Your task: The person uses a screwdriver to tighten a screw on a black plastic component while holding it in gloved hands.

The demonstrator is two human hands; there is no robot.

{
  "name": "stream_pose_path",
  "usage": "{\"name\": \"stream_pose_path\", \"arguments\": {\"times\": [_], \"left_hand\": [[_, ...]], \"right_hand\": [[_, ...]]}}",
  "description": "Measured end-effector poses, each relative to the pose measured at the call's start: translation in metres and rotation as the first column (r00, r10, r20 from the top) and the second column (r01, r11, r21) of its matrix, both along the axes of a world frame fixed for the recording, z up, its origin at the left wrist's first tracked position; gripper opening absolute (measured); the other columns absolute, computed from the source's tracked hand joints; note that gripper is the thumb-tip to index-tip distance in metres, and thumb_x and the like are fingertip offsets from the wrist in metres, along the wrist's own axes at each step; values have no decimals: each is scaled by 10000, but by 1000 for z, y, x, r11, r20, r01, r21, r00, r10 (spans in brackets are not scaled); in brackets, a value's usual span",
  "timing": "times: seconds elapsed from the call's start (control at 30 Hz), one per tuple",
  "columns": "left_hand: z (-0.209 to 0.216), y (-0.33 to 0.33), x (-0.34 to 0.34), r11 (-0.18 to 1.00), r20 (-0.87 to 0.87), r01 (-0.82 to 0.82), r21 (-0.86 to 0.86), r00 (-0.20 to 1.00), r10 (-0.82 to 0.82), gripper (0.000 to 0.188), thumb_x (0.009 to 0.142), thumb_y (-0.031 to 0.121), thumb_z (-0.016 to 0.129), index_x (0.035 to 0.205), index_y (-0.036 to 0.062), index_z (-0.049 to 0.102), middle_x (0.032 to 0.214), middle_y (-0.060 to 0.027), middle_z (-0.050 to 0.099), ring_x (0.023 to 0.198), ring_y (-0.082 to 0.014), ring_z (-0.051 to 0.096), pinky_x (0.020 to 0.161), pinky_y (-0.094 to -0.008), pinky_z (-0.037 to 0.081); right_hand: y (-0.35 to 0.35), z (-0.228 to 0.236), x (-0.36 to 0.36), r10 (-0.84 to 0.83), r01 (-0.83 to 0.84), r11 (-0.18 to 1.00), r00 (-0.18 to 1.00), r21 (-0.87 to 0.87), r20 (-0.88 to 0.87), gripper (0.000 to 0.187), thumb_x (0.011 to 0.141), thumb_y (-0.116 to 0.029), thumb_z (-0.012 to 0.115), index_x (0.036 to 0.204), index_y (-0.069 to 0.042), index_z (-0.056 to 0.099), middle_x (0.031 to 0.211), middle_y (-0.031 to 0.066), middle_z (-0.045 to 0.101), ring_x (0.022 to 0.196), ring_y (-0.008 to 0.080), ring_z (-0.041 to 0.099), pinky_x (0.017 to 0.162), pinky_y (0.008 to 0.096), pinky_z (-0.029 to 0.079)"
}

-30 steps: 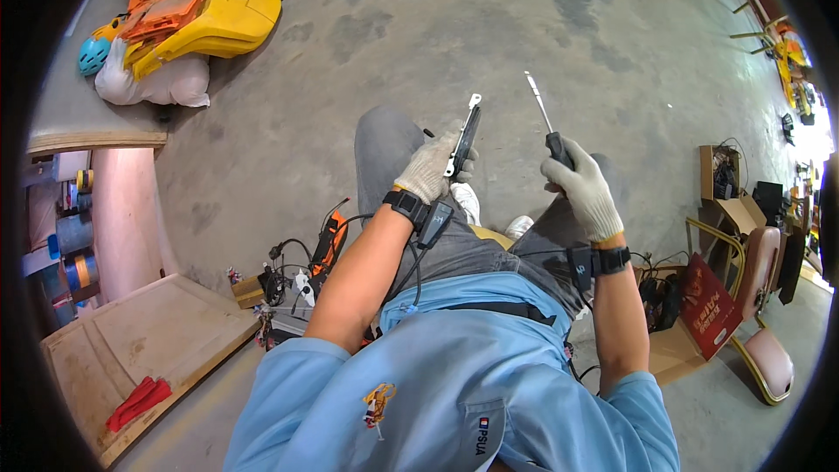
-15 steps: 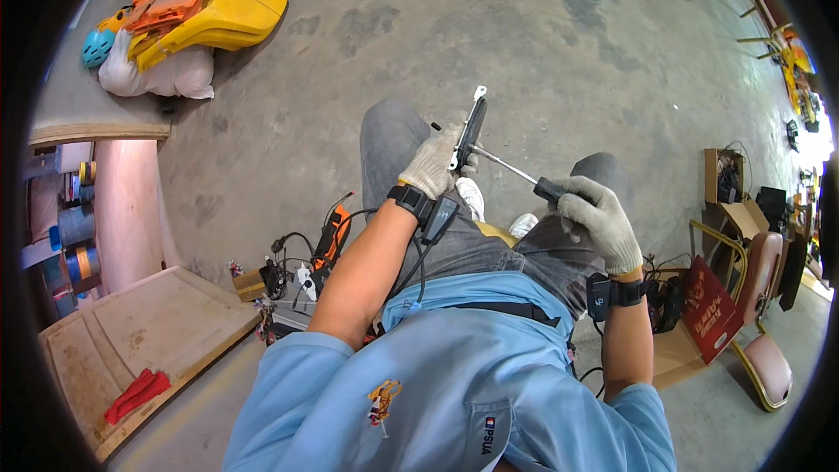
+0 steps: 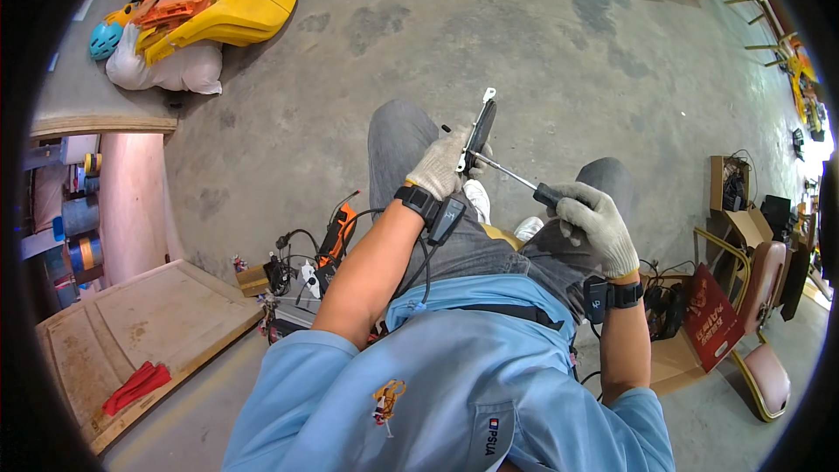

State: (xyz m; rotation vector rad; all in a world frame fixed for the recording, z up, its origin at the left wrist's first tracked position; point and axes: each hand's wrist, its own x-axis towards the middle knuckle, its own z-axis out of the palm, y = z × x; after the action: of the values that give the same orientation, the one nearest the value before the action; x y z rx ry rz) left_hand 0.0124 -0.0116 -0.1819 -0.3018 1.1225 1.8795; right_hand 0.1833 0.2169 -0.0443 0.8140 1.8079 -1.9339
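**Screwdriver on the black part**

Over the grey concrete floor (image 3: 559, 44), above my knees, my left hand (image 3: 440, 166) is clamped on a slim black part (image 3: 480, 127). My right hand (image 3: 597, 225) grips the screwdriver (image 3: 516, 177), tip against it.

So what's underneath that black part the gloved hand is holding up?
Below the black part in the left hand are the person's knees and bare concrete floor. The glove covers its lower end.

Bright, even daylight, soft shadows, glare at right edge, fisheye-bent dark rim.
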Motion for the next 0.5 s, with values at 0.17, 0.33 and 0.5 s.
{"name": "stream_pose_path", "arguments": {"times": [0.17,0.33,0.5], "left_hand": [[-2,-6,0,997,-98,70,15,993,-68,486,1133,460,481,1145,2,642,922,-125,702,668,-150,631,563,-264,563],[4,-2,-2,997,-47,78,-18,996,-79,468,1123,470,503,1166,24,639,929,-116,703,677,-144,630,569,-256,554],[-2,1,-3,997,-100,73,-21,992,-75,536,1099,554,525,1171,43,669,904,-76,709,695,-122,643,560,-258,526]], "right_hand": [[0,-5,3,-16,15,999,1000,-34,-5,417,953,-155,654,1319,38,704,907,14,697,682,46,572,580,204,462],[5,-4,0,-93,107,969,993,-222,71,301,970,-147,633,1191,41,715,864,15,673,646,52,558,536,207,431],[18,-31,11,0,-1,988,1000,-156,-8,195,988,-149,617,1056,20,687,844,32,644,596,57,536,480,215,384]]}}
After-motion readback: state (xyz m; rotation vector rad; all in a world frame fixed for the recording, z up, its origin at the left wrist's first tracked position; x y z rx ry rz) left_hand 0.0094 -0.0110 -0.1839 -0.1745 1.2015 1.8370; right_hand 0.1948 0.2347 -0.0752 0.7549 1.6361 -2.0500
